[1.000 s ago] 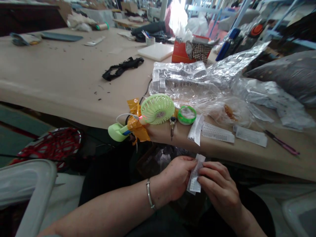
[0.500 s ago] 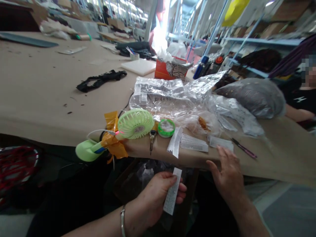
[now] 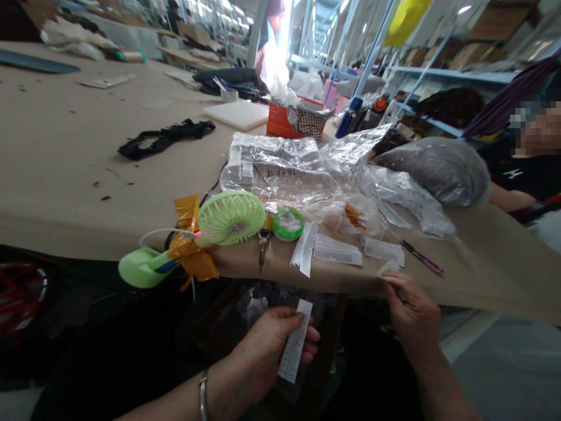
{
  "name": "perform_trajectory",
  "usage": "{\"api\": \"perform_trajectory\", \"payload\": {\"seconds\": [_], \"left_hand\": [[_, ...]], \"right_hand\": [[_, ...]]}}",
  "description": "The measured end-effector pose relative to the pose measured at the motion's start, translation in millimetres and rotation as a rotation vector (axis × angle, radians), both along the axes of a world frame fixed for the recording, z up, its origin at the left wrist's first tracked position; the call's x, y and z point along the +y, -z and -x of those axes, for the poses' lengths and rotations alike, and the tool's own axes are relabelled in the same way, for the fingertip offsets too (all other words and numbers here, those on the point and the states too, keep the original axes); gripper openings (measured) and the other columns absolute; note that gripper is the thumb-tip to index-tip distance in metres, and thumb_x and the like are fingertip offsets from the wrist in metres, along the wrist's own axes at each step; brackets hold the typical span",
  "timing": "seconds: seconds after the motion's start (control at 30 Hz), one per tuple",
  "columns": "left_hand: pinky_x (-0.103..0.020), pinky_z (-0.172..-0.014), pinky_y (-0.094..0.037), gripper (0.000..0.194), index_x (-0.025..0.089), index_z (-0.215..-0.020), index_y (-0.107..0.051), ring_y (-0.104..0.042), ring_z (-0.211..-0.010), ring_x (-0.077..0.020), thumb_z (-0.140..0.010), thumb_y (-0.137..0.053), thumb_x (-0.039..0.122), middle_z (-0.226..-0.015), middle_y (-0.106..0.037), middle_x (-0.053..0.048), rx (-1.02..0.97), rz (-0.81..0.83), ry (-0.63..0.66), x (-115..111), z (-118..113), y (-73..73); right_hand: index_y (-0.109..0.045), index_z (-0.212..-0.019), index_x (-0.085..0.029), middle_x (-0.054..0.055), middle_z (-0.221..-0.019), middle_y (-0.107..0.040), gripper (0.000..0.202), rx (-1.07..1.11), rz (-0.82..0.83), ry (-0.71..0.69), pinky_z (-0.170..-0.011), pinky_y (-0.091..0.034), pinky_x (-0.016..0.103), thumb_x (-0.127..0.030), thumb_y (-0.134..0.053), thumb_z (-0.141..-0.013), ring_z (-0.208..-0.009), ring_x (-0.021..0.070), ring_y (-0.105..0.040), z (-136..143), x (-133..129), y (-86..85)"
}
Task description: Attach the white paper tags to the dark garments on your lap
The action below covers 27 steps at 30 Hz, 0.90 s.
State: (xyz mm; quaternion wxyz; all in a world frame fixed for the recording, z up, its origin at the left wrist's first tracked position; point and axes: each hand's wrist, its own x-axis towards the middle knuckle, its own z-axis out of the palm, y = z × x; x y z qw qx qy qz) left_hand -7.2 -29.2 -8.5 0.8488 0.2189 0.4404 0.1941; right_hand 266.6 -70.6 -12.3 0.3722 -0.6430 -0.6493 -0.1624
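My left hand (image 3: 280,345) grips a narrow white printed strip (image 3: 295,345) between thumb and fingers, below the table edge. At the edge, my right hand (image 3: 412,304) pinches a small whitish slip (image 3: 388,268). Just beyond it lies a stack of printed labels (image 3: 383,250). Left of that are another label stack (image 3: 337,250) and some folded white strips (image 3: 304,248). Pink-handled tweezers or snips (image 3: 421,257) rest to the right of the labels. A green round tin (image 3: 288,224) with white stuff inside stands left of the strips.
A green fan (image 3: 232,217) is taped to the table edge with orange tape (image 3: 188,248). A pointed tool (image 3: 263,248) lies beside it. Clear plastic bags (image 3: 284,175) cover the middle. A person in black (image 3: 517,169) sits at the right.
My right hand has closed from spread fingers into a pinch and now holds a small slip. The view has shifted slightly; my left hand keeps its strip.
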Motion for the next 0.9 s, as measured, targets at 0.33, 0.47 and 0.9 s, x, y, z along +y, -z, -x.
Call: {"api": "perform_trajectory", "payload": {"seconds": [0.33, 0.47, 0.9], "left_hand": [[-0.019, -0.047, -0.039, 0.008, 0.009, -0.075, -0.063, -0.054, -0.049, -0.0084, -0.07, -0.064, 0.015, -0.062, -0.06, -0.002, -0.164, 0.053, -0.105, -2, -1, -7.9], [-0.02, -0.046, -0.033, 0.008, 0.012, -0.064, -0.058, -0.049, -0.048, -0.0071, -0.061, -0.065, 0.013, -0.057, -0.054, 0.001, -0.163, 0.058, -0.217, -2, 4, -8.3], [-0.019, -0.046, -0.034, 0.017, 0.012, -0.069, -0.058, -0.049, -0.047, -0.0071, -0.07, -0.07, 0.024, -0.058, -0.054, 0.002, -0.184, 0.09, -0.187, -4, 9, -5.1]], "right_hand": [[-0.065, -0.094, -0.022, 0.005, -0.095, -0.07, 0.019, 0.087, 0.074, -0.639, -0.087, -0.053, 0.045, -0.009, -0.057, -0.084, -0.1, 0.0226, -0.064, 127, -19, -6.1], [-0.066, -0.091, -0.02, 0.005, -0.092, -0.071, 0.018, 0.049, 0.116, -0.676, -0.09, -0.051, 0.043, -0.008, -0.055, -0.086, -0.099, 0.0203, -0.065, 142, -17, 5.5], [-0.067, -0.093, -0.019, 0.005, -0.096, -0.073, 0.019, -0.003, 0.191, -0.741, -0.098, -0.047, 0.041, -0.005, -0.058, -0.084, -0.105, 0.0208, -0.064, 136, -16, 8.9]]}}
